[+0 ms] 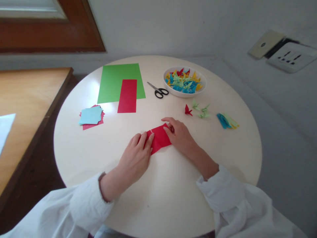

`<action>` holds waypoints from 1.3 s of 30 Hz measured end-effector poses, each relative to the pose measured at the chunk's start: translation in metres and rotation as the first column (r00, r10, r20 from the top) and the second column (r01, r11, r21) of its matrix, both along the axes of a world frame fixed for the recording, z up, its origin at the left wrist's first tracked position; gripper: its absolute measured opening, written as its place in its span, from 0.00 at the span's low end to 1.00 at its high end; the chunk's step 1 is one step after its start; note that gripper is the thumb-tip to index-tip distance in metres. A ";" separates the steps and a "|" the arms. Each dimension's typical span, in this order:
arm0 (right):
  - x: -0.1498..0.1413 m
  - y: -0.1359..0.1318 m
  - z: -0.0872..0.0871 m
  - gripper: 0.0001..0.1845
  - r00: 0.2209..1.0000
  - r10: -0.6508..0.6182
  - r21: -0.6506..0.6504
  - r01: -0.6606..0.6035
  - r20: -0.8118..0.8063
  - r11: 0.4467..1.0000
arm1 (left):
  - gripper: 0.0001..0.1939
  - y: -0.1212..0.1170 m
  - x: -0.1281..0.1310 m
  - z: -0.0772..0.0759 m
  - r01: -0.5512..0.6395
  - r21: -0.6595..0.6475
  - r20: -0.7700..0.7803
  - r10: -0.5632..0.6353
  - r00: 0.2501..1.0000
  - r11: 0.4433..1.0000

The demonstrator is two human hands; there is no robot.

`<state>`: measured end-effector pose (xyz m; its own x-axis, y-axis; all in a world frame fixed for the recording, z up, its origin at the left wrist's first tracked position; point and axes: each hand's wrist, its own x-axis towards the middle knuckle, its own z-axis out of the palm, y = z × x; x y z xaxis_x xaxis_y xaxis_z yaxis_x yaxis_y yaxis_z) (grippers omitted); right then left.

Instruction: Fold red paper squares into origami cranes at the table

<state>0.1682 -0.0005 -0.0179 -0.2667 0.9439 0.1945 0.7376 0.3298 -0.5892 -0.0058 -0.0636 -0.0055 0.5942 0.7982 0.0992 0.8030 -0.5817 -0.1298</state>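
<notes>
A red piece of paper [160, 138] lies at the middle of the round table, with a small slit or gap at its far edge. My left hand [135, 155] is closed over its left end, fingers bent and pressed down on it. At the right end, my right hand [182, 137] pinches the far corner between thumb and fingers. Just beyond my right hand sit a small red folded paper crane [188, 110] and several pale green cranes [204, 111]. What lies beneath my left fingers is hidden.
Black-handled scissors [158, 91] lie beside a white bowl [184, 95] full of colourful folded cranes. A red strip [127, 96] overlaps a green sheet [114, 82]. Light-blue and red squares [91, 115] are stacked at left; blue and yellow-green folded pieces [226, 121] lie at right.
</notes>
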 end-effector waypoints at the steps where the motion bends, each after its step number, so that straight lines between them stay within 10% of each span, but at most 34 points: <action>1: 0.000 0.000 -0.001 0.16 1.000 0.014 0.012 -0.014 0.013 1.000 | 0.22 0.000 0.000 0.000 -0.006 -0.002 -0.002 0.006 1.000 1.000; 39: 0.019 -0.020 -0.001 0.14 1.000 -0.014 -0.034 0.014 -0.020 0.999 | 0.24 -0.001 -0.002 -0.001 -0.024 -0.037 0.065 0.026 0.998 0.999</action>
